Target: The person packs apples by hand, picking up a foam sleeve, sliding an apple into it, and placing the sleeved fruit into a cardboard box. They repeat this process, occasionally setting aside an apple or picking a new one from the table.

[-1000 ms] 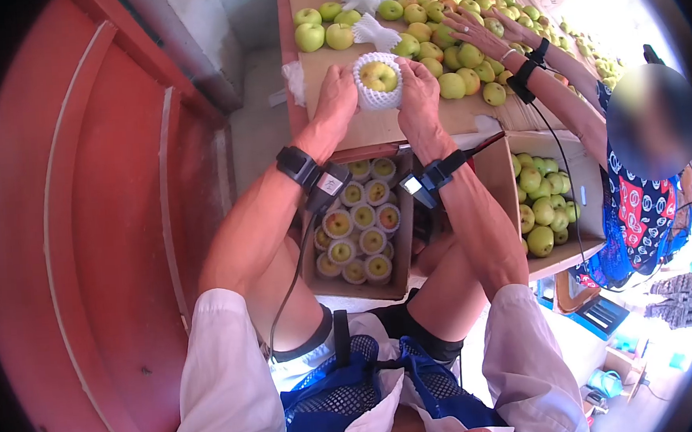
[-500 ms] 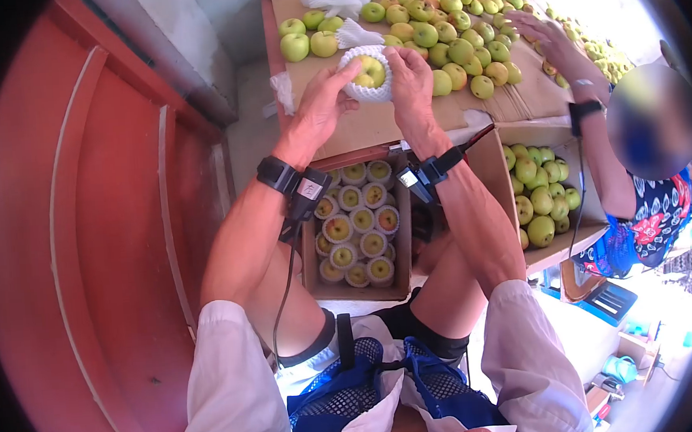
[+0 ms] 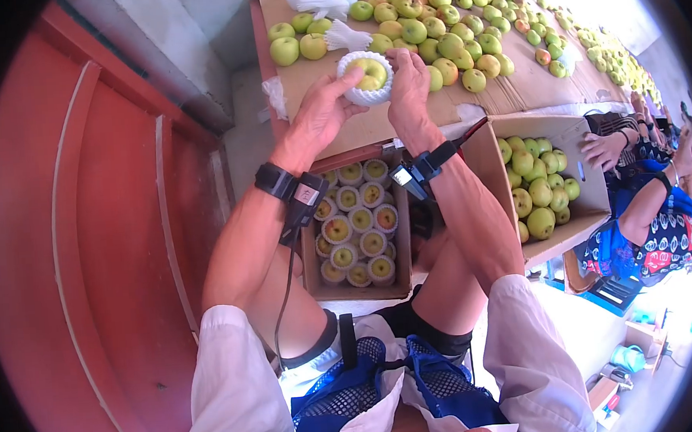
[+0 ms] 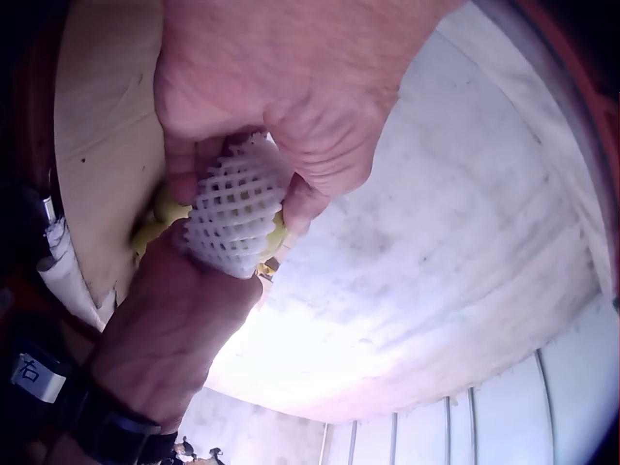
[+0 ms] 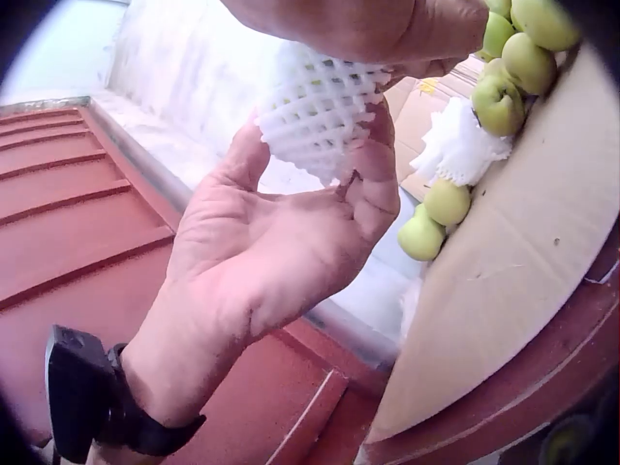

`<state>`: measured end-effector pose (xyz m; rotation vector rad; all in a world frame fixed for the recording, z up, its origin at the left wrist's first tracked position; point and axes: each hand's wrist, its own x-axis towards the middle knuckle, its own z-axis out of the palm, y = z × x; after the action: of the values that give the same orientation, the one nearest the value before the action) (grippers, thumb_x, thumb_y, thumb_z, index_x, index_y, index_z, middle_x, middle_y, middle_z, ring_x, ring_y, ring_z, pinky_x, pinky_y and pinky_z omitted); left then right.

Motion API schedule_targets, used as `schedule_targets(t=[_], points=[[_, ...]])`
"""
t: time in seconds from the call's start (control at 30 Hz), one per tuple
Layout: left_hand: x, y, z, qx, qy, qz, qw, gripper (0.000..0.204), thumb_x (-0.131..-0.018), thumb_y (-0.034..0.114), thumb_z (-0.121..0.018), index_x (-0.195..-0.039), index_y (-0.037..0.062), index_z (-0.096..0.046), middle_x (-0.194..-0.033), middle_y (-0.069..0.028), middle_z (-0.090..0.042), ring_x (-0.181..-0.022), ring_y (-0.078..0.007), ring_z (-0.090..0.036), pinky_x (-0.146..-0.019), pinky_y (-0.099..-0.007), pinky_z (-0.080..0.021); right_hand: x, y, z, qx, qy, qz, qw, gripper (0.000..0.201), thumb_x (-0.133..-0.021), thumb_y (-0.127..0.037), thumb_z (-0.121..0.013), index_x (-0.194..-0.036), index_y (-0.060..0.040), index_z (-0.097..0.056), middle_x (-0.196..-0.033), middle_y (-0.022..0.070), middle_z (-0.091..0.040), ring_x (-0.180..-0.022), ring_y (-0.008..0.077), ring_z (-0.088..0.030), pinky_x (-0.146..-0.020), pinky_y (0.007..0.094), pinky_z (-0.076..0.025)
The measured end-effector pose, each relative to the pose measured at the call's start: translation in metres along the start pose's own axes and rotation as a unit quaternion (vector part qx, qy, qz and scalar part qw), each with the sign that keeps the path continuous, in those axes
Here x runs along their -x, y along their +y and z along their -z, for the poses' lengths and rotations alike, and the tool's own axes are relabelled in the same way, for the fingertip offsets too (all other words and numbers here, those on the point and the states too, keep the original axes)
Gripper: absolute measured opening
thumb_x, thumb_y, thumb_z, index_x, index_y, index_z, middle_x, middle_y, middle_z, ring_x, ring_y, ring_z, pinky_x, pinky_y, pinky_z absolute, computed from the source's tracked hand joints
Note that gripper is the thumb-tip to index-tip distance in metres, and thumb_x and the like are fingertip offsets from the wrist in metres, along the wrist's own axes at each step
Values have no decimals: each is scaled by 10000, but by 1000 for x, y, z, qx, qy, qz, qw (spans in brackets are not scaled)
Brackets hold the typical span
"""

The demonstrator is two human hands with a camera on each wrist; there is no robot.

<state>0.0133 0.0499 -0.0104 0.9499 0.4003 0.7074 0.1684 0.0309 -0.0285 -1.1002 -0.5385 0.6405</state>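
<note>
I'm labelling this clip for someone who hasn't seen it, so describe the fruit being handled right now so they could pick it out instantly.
Start at the cardboard-covered table strewn with loose green-yellow fruit. At its near edge, above the open box of wrapped fruit, the left hand and right hand hold one fruit between them. Unlike the bare fruit around it, it sits in a white foam net sleeve, lifted off the table.

both bare forearms are stretched forward from the body and angled towards each other, a black strap worn on each wrist. the left hand (image 3: 320, 111) is turned palm inward, its thumb spread and its fingertips (image 5: 373, 170) bent to pinch from the left. the right hand (image 3: 408, 89) is set opposite it, close by, fingers curled in a grip from the right. the elbows are kept bent above the knees.
</note>
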Motion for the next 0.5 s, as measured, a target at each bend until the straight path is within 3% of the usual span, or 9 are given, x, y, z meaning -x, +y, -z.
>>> schedule_targets(t=[0.13,0.2,0.3,0.5], points=[[-5,-8,-6,13,32,-28,999,455,-946,349,-698,-1268,43,-597,-1187,-53,-667,-1073,-162,-644,-892,-326,-525,2,-1,-2,1,37,-14,999,337,-1002,-282,-497,-1034,38,-595,-928,138,-661,-872,223,-615,-801,345,-480],[-7,-11,-7,22,32,-21,999,446,-968,332,-676,-1298,48,-585,-1241,-58,-652,-1117,-169,-634,-948,-346,-512,3,-3,-4,32,59,-4,998,355,-1010,-303,-482,-1026,37,-580,-908,154,-664,-860,230,-620,-799,352,-482],[-6,-14,-7,35,28,-11,999,444,-977,322,-668,-1316,50,-576,-1270,-66,-642,-1147,-177,-623,-993,-368,-499,5,-8,-3,74,71,59,993,400,-1021,-338,-459,-998,45,-572,-871,170,-667,-844,243,-628,-798,364,-485],[-7,-13,-6,37,27,-8,999,461,-969,317,-681,-1325,48,-566,-1276,-66,-639,-1155,-178,-617,-1000,-367,-493,1,-6,-4,68,85,25,994,419,-1029,-361,-455,-1021,47,-550,-851,178,-666,-811,258,-630,-765,376,-490]])
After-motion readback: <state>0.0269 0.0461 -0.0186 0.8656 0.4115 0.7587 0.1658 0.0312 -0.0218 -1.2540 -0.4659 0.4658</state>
